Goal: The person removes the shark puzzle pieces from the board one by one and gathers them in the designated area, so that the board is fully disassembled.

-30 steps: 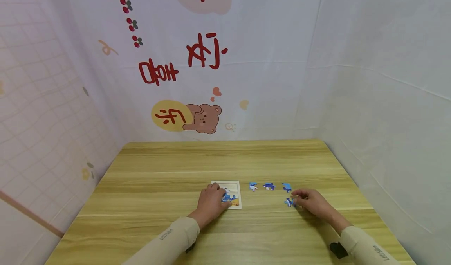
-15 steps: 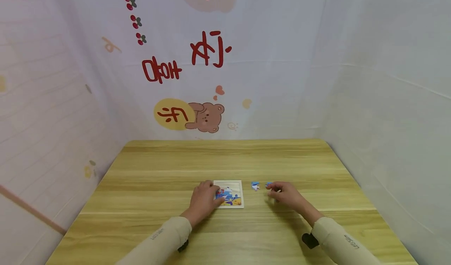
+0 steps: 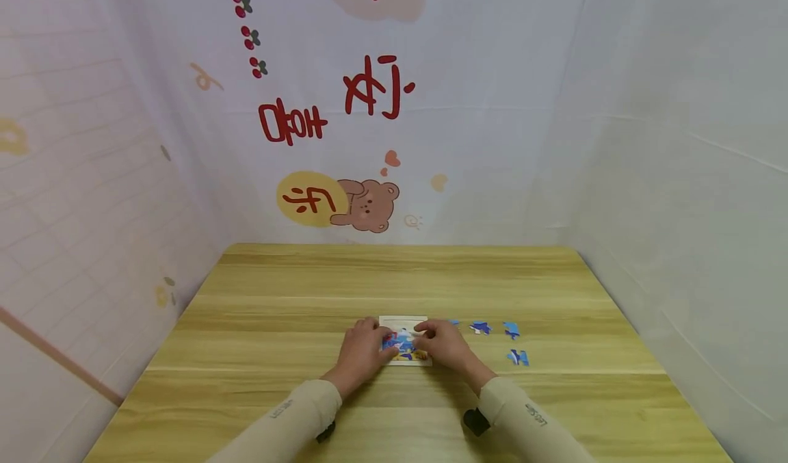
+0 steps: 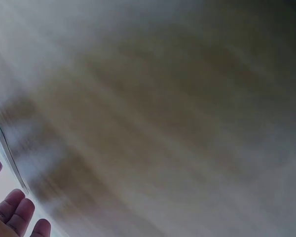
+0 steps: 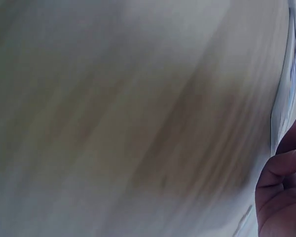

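Centrally, a square, white-rimmed puzzle board (image 3: 406, 364) lies on a yellowish wood-grain table (image 3: 295, 285), its near part covered by a blue-and-yellow picture (image 3: 403, 346), its far strip pale. The left hand (image 3: 362, 348) rests at the board's left edge, thumb and fingers spread apart. The right hand (image 3: 444, 343) lies over the right edge, fingers bent toward the thumb (whether they pinch a piece cannot be told). To the right, three loose jigsaw pieces form a row: a partly hidden light-blue piece (image 3: 454, 323) just beyond the right hand, a violet-blue-and-white piece (image 3: 481, 327) and a bright-blue piece (image 3: 511, 329). Nearer the person than the last lies a blue-and-white striped piece (image 3: 518, 358).
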### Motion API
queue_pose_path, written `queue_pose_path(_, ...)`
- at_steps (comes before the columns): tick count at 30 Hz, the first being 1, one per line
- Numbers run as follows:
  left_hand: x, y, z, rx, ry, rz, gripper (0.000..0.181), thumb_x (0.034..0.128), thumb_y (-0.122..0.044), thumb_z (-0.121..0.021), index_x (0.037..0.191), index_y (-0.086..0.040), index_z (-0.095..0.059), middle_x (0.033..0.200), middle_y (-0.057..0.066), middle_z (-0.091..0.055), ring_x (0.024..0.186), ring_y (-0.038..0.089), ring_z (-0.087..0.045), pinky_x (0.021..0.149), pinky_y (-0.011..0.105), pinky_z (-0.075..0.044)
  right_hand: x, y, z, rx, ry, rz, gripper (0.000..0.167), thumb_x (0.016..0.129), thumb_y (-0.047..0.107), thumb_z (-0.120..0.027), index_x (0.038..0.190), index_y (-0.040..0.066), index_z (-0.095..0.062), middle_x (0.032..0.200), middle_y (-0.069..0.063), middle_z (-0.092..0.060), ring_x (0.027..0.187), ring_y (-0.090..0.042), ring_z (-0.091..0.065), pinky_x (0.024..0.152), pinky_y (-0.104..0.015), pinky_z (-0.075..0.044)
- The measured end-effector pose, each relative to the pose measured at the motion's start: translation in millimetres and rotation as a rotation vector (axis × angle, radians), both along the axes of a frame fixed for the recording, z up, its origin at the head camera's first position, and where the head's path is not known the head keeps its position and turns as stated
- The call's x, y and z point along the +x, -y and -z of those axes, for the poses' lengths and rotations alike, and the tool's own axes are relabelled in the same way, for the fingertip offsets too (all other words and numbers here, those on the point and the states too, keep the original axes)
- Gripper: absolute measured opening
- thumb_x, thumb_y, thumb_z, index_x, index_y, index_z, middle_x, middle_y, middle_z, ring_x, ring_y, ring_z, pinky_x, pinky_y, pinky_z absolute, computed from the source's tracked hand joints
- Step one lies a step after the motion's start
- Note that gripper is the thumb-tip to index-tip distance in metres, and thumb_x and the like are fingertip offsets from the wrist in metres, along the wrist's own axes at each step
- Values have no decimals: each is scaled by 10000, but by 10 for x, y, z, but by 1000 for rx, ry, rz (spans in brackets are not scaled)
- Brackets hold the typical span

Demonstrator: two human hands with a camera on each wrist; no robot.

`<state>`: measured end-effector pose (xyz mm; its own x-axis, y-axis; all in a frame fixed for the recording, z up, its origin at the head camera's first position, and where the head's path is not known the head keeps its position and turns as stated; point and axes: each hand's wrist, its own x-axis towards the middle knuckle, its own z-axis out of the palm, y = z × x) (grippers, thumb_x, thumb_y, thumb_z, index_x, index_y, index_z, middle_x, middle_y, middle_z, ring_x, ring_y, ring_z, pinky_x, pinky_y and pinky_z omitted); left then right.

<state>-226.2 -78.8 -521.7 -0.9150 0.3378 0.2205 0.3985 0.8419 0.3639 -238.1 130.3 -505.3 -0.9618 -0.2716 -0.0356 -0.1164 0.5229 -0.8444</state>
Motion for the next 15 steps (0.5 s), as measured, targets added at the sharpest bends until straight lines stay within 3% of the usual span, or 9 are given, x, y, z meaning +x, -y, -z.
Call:
queue_pose_path(8, -10, -62, 22, 17, -1, 13, 322, 871, -357, -755, 1090, -121, -748, 1031, 74, -571, 959, 270, -538, 819, 488, -436, -15, 72, 73, 38, -4, 29, 285, 859, 98, -760, 1113, -18, -703, 776, -8, -621, 648, -105, -541, 599, -284, -463)
queue_pose_path(15, 13, -57, -10, -4, -18, 2, 340, 859, -358, -765, 1103, -121, -762, 1068, 106, -578, 973, 300, -555, 795, 500, -451, -31, 89, 73, 95, -79, -43, 292, 850, 88, -749, 1112, -35, -712, 731, 19, -621, 637, -87, -525, 618, -275, -454)
